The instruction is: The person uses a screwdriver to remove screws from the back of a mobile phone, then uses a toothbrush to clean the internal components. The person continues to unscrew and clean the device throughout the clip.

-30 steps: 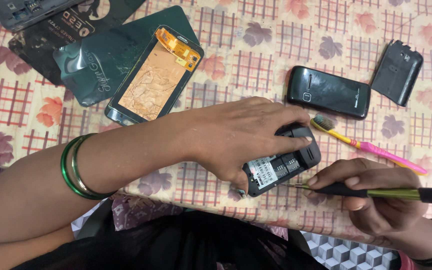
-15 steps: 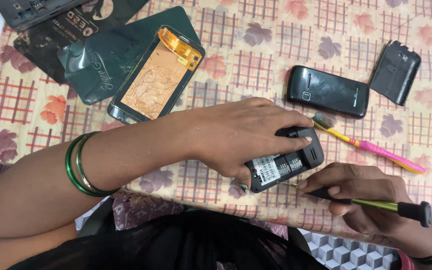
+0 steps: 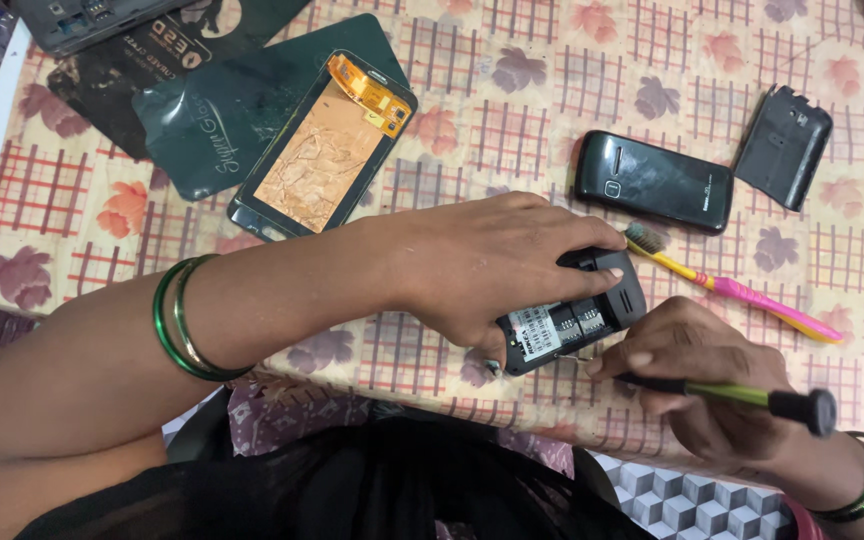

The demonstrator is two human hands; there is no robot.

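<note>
Phone (image 3: 572, 318) lay near the counter's front edge; left hand (image 3: 492, 265) pinched it steady while right hand (image 3: 697, 375) gripped a screwdriver (image 3: 742, 395).

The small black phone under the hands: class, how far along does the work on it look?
Done: the small black phone lies with its back open, its labelled inside showing; a black back cover lies apart, top right, though whose it is cannot be told. In hand: the left hand pins the phone down while the right hand holds a green-handled screwdriver at its lower edge. Left: the phone remains open.
</note>
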